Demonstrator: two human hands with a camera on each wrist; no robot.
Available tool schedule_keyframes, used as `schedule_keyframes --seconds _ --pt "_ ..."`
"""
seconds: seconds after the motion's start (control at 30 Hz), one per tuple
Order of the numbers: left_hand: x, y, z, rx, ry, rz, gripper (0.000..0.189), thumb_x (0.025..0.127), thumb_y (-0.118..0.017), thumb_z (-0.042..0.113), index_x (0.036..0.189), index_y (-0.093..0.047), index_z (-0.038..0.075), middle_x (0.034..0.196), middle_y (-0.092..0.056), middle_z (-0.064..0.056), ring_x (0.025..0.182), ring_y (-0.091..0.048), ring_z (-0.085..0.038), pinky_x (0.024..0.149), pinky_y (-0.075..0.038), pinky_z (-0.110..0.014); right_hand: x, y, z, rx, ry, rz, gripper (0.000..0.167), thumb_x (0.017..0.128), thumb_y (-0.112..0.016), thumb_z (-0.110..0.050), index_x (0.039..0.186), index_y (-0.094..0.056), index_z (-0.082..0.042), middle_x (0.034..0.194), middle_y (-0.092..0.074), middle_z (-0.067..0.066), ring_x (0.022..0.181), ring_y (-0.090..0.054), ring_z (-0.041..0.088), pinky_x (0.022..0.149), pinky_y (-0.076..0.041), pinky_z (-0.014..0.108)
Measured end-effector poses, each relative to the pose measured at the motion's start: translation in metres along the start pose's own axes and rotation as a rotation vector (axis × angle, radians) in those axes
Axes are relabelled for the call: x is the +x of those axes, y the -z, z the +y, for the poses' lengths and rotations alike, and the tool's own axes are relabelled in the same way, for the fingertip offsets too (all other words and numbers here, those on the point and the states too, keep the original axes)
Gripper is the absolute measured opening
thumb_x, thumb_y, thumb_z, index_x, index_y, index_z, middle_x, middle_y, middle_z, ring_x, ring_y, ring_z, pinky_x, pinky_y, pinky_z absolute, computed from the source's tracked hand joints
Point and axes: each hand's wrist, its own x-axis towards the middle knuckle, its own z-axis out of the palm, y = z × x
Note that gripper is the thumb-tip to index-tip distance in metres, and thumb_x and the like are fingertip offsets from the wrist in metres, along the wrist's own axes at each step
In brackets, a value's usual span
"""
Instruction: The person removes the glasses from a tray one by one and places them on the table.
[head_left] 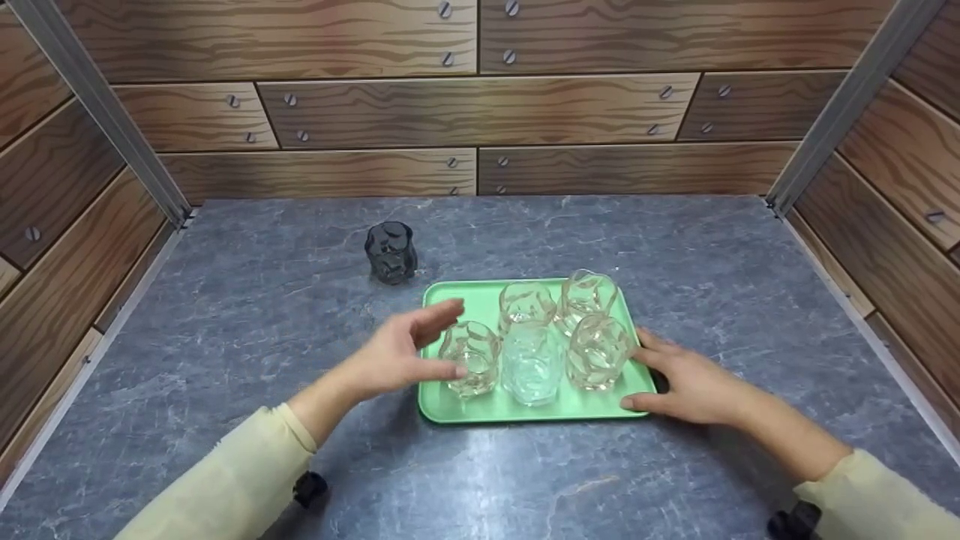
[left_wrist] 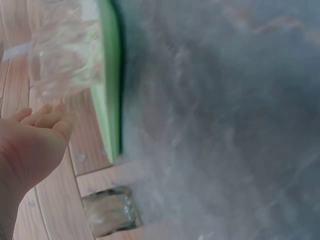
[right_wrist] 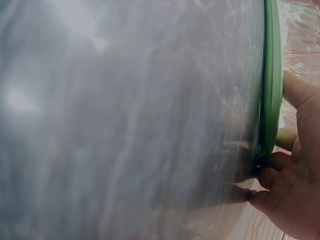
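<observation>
A light green tray lies on the table and bears several wavy clear glasses. My left hand is at the tray's left side, thumb and fingers spread about the left glass; a gap shows between palm and glass in the left wrist view. My right hand grips the tray's right edge, thumb over the near corner and other fingers along the side. Close to its fingertips is the right front glass. In the front middle stands a pale bluish glass; behind are two more glasses, including the back right one.
A dark, smoky glass stands on the grey marbled table, beyond the tray's far left corner. Wood-patterned walls enclose the back and sides, with metal posts at the corners.
</observation>
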Motion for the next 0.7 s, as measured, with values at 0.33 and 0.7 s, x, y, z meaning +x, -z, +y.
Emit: schedule_keyframes --seconds 0.33,0.7 --pt "0.0 -0.011 -0.014 0.013 0.041 -0.025 0.106 0.079 -0.095 0.016 0.164 -0.034 0.002 0.167 -0.036 -0.02 0.151 -0.041 -0.033 0.124 -0.031 -0.04 0.001 -0.001 0.001 0.002 0.007 0.003 0.099 0.091 -0.07 -0.071 0.153 -0.052 0.003 0.166 -0.028 0.032 0.149 -0.031 0.056 0.117 -0.031 0.071" --pt "0.005 -0.015 -0.021 -0.033 0.038 0.006 0.095 0.082 -0.093 0.01 0.16 -0.041 0.0 0.146 -0.062 -0.018 0.129 -0.064 -0.035 0.116 -0.046 -0.045 0.0 0.0 0.0 -0.002 0.004 0.001 0.095 0.092 -0.07 -0.07 0.15 -0.056 0.003 0.166 -0.03 0.033 0.149 -0.032 0.056 0.116 -0.033 0.072"
